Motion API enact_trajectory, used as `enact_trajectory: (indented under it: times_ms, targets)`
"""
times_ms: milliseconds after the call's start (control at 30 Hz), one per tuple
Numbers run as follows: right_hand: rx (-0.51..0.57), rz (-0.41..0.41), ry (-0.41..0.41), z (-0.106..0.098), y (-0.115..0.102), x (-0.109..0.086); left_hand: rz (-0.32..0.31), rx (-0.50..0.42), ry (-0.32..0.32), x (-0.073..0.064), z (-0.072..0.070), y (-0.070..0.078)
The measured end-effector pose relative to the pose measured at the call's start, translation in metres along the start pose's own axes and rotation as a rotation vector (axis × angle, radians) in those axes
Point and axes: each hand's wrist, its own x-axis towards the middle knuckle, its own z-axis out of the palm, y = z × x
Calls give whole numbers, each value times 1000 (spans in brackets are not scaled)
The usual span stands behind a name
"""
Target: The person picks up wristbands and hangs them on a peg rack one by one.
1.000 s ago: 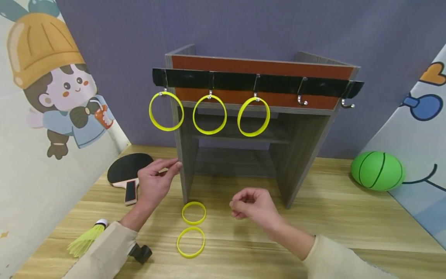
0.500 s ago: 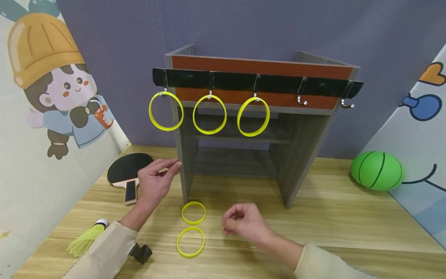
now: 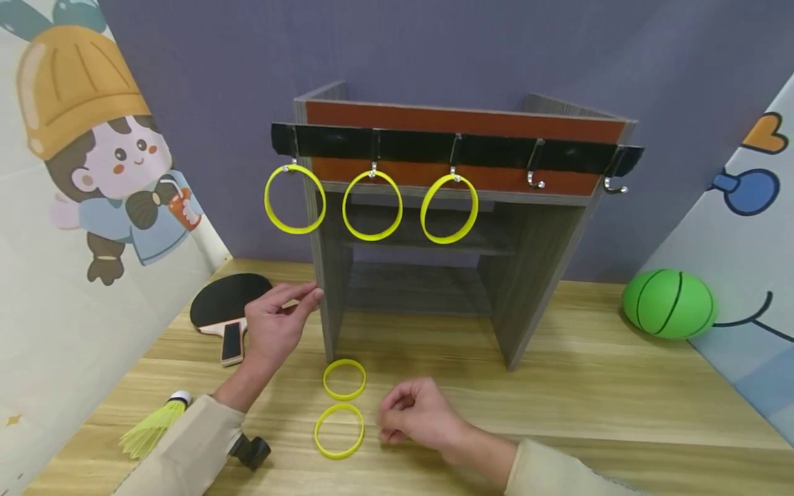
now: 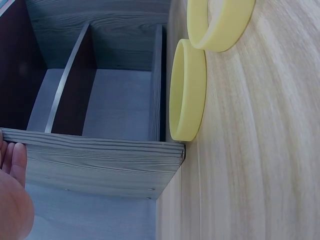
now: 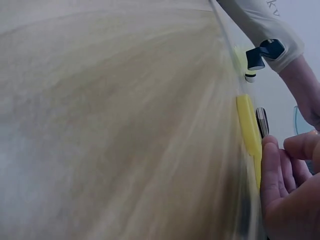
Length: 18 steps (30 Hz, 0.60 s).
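My left hand (image 3: 276, 327) holds the front edge of the left side panel of a grey wooden shelf (image 3: 540, 275), thumb and fingertips at the edge. Two yellow rings lie on the table between my hands: a back ring (image 3: 344, 379) close to that panel and a front ring (image 3: 339, 431). Just right of the front ring hovers my right hand (image 3: 418, 417), fingers loosely bent, holding nothing. Three more yellow rings hang from a black hook rail (image 3: 415, 146): a left ring (image 3: 268, 207), a middle ring (image 3: 345, 213) and a right ring (image 3: 424, 217).
Two bare hooks are on the rail's right, an inner hook (image 3: 536, 180) and an end hook (image 3: 614, 186). A table-tennis bat (image 3: 229, 303) and a yellow shuttlecock (image 3: 151, 427) lie on the left. A green ball (image 3: 670, 304) rests at the far right.
My right hand has moved down and to the left, from in front of the shelf towards the front ring. The left hand stays at the panel, and the rings have not moved.
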Motion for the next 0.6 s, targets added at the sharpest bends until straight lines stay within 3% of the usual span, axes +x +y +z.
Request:
enact_trajectory:
  times_ms: [267, 600]
  targets:
    - [-18, 19, -37, 12, 13, 4, 2, -8, 5, -1, 1, 2]
    - [-180, 92, -36, 18, 8, 13, 40, 1, 7, -1, -1, -4]
